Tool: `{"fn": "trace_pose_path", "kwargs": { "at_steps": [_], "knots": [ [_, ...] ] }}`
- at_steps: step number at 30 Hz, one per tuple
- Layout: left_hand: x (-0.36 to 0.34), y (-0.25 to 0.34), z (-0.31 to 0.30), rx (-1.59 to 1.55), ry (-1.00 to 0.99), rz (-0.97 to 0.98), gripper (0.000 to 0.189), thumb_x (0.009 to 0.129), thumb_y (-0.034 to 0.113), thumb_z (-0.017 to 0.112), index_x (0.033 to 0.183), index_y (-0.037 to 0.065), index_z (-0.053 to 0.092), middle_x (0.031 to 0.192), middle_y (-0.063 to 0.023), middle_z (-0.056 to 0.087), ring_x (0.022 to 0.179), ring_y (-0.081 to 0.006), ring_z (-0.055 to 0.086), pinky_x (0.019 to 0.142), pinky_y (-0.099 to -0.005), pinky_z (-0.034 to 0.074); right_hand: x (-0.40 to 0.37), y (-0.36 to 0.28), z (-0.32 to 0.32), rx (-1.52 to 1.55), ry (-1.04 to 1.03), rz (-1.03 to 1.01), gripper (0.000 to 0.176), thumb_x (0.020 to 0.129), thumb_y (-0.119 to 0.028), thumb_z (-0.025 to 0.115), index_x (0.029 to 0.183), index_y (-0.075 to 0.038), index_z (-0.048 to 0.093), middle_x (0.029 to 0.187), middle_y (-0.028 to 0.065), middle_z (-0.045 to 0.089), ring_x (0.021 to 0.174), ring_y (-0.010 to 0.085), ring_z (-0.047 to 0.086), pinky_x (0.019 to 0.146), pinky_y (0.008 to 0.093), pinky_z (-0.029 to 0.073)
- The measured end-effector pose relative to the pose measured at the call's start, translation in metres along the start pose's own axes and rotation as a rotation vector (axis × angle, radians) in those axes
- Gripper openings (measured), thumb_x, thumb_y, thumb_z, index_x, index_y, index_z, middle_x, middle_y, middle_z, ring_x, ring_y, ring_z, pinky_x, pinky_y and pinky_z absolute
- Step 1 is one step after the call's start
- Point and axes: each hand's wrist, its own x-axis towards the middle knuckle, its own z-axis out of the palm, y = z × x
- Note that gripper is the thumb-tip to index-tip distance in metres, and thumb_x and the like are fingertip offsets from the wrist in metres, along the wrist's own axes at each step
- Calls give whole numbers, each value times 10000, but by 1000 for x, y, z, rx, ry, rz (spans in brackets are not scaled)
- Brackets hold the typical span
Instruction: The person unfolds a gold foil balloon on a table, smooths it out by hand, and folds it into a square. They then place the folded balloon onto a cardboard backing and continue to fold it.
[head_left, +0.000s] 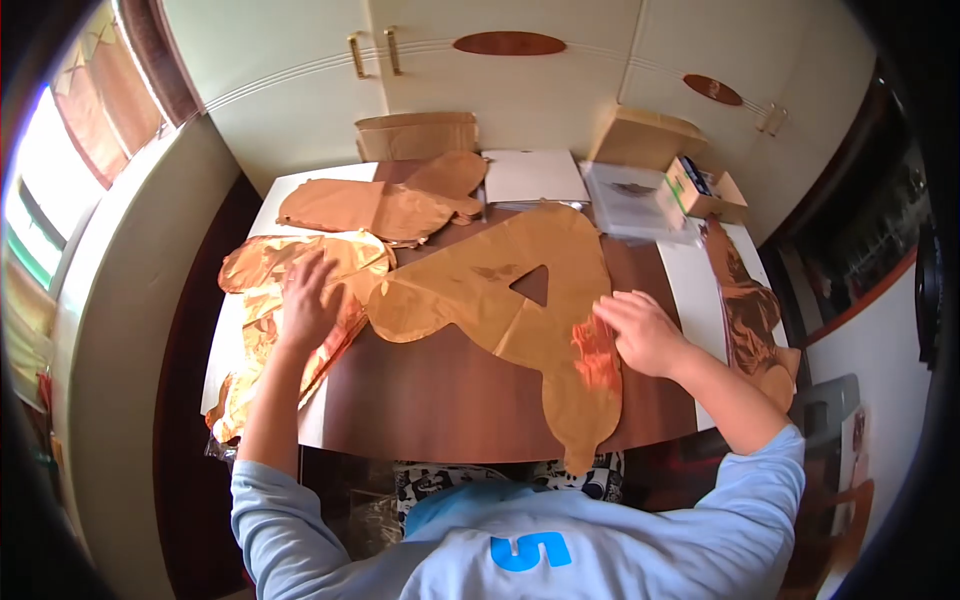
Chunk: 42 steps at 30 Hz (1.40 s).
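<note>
A flat, uninflated foil balloon [480,270] shaped like a letter A, gold-brown in colour, lies across the middle of the table. Its small triangular hole shows the table, and its lower end with the tab hangs over the front edge. My right hand [648,335] is at the balloon's right edge, fingers stretched out, with a reddish reflection on the foil beside it. Over on the left, my left hand [310,305] is open above a pile of shiny copper foil balloons [265,320], fingers spread.
Another stack of flat foil balloons [340,205] lies at the back left. Behind are a white box [535,178], a clear plastic tray [635,200], a small open carton [705,190] and cardboard pieces [645,140]. Dark copper foil [745,305] lies along the table's right side.
</note>
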Motion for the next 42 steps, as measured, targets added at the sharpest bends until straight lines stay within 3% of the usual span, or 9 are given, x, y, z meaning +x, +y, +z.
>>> {"fn": "trace_pose_path", "kwargs": {
  "at_steps": [2,4,10,20,24,25,27,33,42],
  "knots": [
    [-2,52,18,-88,-45,112,424,902,312,645,1269,104,605,1403,-154,523,1314,-357,471,1159,-524,266,0,-14,13,381,135,451,370,920,-234,580,1211,-8,618,1187,206,624,1145,380,583,1024,450,457],
    [-11,94,30,-8,-141,366,460,902,373,637,1280,113,604,1373,-154,534,1270,-355,502,1092,-501,351,10,-49,-3,170,-171,484,569,968,-379,543,1395,-7,485,1415,271,483,1325,391,470,1096,468,395],
    [-32,142,-20,-173,-369,204,312,873,319,666,1043,59,701,870,-44,678,824,-235,656,803,-438,440,-64,-54,26,175,-211,74,759,939,-529,556,1542,-128,326,1621,173,223,1502,356,186,1209,550,121],
    [14,192,78,-193,-453,472,660,901,462,616,1413,64,498,1503,-189,431,1424,-375,347,1160,-499,271,-66,-16,9,167,-293,78,813,908,-573,573,1539,-125,326,1619,180,218,1511,353,154,1216,537,114],
    [28,181,89,-208,-492,493,717,869,474,640,1448,86,473,1529,-180,403,1445,-380,316,1171,-535,231,-83,30,-13,431,-67,56,433,864,-371,712,1147,-45,673,1347,195,566,1274,337,521,1092,463,390],
    [28,185,87,-192,-514,476,724,864,467,639,1455,87,464,1535,-179,395,1450,-380,308,1175,-540,222,-90,49,-5,434,222,167,196,842,-210,745,898,-29,695,1083,152,675,1030,309,637,913,422,504],
    [27,192,85,-201,-535,462,722,866,468,634,1456,87,462,1534,-180,395,1450,-383,305,1178,-540,218,-107,126,8,538,436,573,58,852,-82,696,859,-34,664,865,131,673,851,296,660,784,376,528],
    [23,204,85,-219,-499,436,691,860,447,649,1426,83,493,1516,-219,399,1424,-414,329,1175,-551,222,-134,272,22,166,401,1218,264,814,-249,784,921,-38,664,853,106,677,806,230,657,771,335,529],
    [99,296,96,-524,-366,662,430,793,214,736,1183,57,651,1289,-206,579,1227,-396,519,1057,-501,400,-127,258,5,88,317,1254,262,842,-286,744,793,-32,702,809,133,722,782,286,689,765,414,537]
  ]
}}
